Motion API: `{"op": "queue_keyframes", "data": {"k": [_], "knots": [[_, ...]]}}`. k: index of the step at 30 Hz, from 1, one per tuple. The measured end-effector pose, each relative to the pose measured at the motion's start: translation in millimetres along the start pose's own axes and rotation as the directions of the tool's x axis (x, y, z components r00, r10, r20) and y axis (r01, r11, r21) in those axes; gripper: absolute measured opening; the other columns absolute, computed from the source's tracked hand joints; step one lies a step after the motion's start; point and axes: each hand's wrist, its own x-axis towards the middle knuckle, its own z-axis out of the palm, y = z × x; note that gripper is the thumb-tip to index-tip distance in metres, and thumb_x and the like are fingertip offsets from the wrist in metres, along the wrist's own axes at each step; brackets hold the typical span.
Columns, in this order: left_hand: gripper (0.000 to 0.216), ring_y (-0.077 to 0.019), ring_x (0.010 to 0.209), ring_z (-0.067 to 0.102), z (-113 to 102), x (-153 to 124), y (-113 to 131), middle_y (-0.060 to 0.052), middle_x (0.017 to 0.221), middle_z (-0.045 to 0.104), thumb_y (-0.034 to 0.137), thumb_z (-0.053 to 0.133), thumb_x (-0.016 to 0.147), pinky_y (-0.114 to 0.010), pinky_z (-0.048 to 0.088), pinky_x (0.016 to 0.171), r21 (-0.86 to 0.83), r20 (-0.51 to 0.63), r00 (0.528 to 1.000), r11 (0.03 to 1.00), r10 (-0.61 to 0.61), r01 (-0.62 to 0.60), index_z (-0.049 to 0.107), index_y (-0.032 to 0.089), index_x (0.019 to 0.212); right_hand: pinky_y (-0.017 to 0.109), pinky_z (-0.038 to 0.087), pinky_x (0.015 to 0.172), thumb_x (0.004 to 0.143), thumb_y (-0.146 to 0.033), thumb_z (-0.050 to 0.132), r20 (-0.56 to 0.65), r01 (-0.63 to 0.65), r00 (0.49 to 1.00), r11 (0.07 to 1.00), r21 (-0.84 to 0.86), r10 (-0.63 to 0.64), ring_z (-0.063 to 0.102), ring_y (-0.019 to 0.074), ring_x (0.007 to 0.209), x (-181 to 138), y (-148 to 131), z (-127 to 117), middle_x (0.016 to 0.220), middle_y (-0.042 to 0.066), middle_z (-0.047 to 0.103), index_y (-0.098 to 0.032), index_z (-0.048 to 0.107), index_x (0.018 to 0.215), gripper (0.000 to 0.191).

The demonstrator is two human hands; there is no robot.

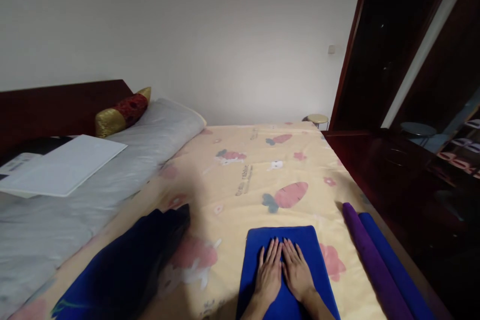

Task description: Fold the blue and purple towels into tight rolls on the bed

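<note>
Both my hands lie flat, side by side, on a folded blue cloth [285, 240] spread on the bed at the bottom centre. My left hand [269, 272] presses on the cloth with its fingers stretched out and close together. My right hand [297, 271] rests just beside it, fingers also extended, thumbs nearly touching. Neither hand grips anything. The cloth sits on a cream bedsheet [243, 175] printed with carrots and rabbits.
A purple roll [371, 255] and a blue roll [393, 265] lie along the bed's right edge. A dark blue heap of fabric [127, 265] lies to the left. Further left are a grey quilt [112, 170], a white board [63, 165] and a red-gold bolster [122, 110]. A dark wooden cabinet [393, 160] stands right.
</note>
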Motion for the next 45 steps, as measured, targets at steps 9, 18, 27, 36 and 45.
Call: {"op": "queue_keyframes", "data": {"k": [9, 18, 27, 36, 45], "knots": [[0.052, -0.0206, 0.144, 0.021, -1, 11, -62, -0.004, 0.156, 0.024, 0.040, 0.024, 0.098, -0.049, 0.018, 0.117, 0.038, -0.007, 0.928, 0.928, -0.372, 0.372, 0.019, 0.025, 0.148, 0.046, 0.014, 0.118, 0.096, -0.058, 0.022, -0.052, -0.272, 0.962, 0.958, -0.095, 0.268, 0.018, 0.0218, 0.144, -8, 82, -4, 0.154, 0.009, 0.023, -0.013, 0.019, 0.150, 0.071], [0.056, -0.0227, 0.144, 0.021, -31, 17, -60, -0.005, 0.156, 0.020, 0.046, 0.023, 0.096, -0.056, 0.017, 0.116, 0.033, 0.211, 0.916, 0.939, -0.343, 0.344, 0.021, 0.025, 0.148, 0.049, 0.015, 0.116, 0.093, -0.061, 0.028, 0.095, -0.298, 0.947, 0.950, -0.094, 0.307, 0.017, 0.0251, 0.144, 4, 82, -23, 0.154, 0.013, 0.022, -0.010, 0.022, 0.149, 0.076], [0.074, -0.0204, 0.135, 0.040, 2, -102, 14, 0.000, 0.152, 0.033, 0.045, 0.042, 0.092, -0.038, 0.032, 0.112, -0.028, 0.018, 0.929, 0.929, 0.369, -0.369, -0.003, 0.031, 0.149, 0.038, 0.032, 0.111, 0.096, -0.047, 0.035, 0.102, 0.360, 0.927, 0.933, 0.025, -0.361, 0.032, 0.0232, 0.138, -111, 18, -6, 0.151, 0.007, 0.025, -0.022, 0.013, 0.151, 0.064], [0.066, -0.0242, 0.143, 0.025, -61, -142, 25, -0.004, 0.157, 0.019, 0.028, 0.043, 0.090, -0.047, 0.026, 0.116, -0.107, 0.209, 0.946, 0.968, 0.246, -0.228, 0.016, 0.031, 0.150, 0.035, 0.027, 0.114, 0.092, -0.039, 0.046, 0.190, 0.377, 0.901, 0.921, 0.099, -0.389, 0.032, 0.0224, 0.138, -174, 9, -67, 0.152, 0.002, 0.025, -0.027, 0.022, 0.149, 0.063], [0.070, -0.0319, 0.140, 0.031, -80, -187, 25, -0.014, 0.151, 0.037, 0.026, 0.054, 0.074, -0.052, 0.029, 0.112, -0.124, 0.517, 0.835, 0.982, 0.186, -0.142, 0.039, 0.020, 0.143, 0.037, 0.020, 0.114, 0.086, -0.036, 0.044, 0.285, 0.265, 0.920, 0.962, 0.057, -0.270, 0.042, 0.0252, 0.130, -212, 18, -89, 0.145, 0.006, 0.045, -0.024, 0.045, 0.140, 0.056]]}}
